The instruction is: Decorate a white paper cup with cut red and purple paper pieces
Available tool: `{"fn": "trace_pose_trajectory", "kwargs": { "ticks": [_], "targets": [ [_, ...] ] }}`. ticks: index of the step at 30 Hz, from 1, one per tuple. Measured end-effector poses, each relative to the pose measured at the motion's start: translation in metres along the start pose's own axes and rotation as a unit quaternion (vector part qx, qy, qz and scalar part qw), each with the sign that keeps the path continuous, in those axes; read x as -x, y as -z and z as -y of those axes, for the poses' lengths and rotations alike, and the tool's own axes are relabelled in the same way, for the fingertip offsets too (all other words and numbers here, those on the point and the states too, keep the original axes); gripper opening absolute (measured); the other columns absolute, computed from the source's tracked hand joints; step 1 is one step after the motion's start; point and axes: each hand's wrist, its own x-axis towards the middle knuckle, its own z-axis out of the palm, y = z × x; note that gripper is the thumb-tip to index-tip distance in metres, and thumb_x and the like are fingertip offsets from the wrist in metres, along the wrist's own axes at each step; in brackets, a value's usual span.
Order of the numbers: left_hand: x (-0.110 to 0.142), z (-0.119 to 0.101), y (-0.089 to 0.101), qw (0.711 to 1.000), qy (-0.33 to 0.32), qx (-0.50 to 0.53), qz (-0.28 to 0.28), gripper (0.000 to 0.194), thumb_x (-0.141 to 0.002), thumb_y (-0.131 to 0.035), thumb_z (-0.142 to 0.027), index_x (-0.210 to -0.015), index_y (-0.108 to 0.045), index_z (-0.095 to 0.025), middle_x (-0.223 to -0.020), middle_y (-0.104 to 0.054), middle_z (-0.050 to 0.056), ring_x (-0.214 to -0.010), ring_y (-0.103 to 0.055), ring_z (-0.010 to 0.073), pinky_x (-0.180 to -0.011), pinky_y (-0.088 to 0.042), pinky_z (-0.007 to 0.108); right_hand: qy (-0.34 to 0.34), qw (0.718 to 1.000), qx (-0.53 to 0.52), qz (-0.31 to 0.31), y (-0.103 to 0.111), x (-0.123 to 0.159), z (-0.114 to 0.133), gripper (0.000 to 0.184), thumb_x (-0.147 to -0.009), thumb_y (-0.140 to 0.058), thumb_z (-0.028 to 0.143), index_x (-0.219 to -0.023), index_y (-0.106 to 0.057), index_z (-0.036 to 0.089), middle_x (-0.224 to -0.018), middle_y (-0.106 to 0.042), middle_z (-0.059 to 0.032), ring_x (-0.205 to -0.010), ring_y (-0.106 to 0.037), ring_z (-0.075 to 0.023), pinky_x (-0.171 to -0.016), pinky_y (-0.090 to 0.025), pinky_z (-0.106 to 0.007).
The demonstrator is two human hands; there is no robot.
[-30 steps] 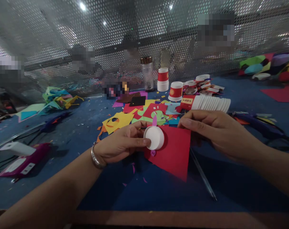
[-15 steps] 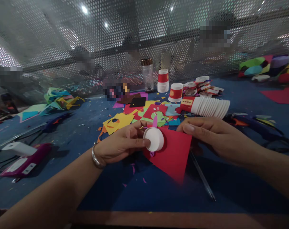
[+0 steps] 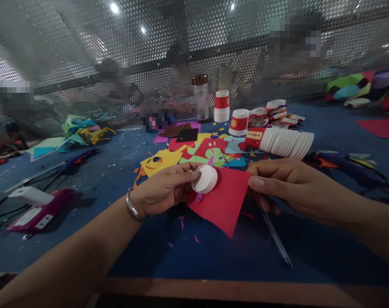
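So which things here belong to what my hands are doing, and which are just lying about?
In use, it seems:
white round piece, left hand
small purple piece beside it
red paper, right hand

Likely just lying about:
pen
sideways cup stack
clear lidded bottle
magenta power strip

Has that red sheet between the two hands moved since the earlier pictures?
Yes. The red sheet has shifted leftward: its lower corner now sits nearer the small purple scraps lying on the blue table.
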Motion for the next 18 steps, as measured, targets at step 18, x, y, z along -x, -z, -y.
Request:
{"fn": "trace_pose_trajectory", "kwargs": {
  "ticks": [18],
  "targets": [
    [-0.0032, 0.0016, -0.0014, 0.999, -0.041, -0.005, -0.029, 0.014, -0.097, -0.059, -0.009, -0.088, -0.069, -0.011, -0.077, -0.069, 0.004, -0.062, -0.065, 0.0091, -0.061, -0.057, 0.017, -0.042, 0.998, -0.037, -0.031, -0.0039, -0.0045, -0.0066, 0.041, -0.079, -0.081, 0.055, -0.080, -0.059, 0.020, -0.060, -0.056, 0.0042, -0.051, -0.049, -0.0087, -0.043, -0.040, -0.018]
  ]
}}
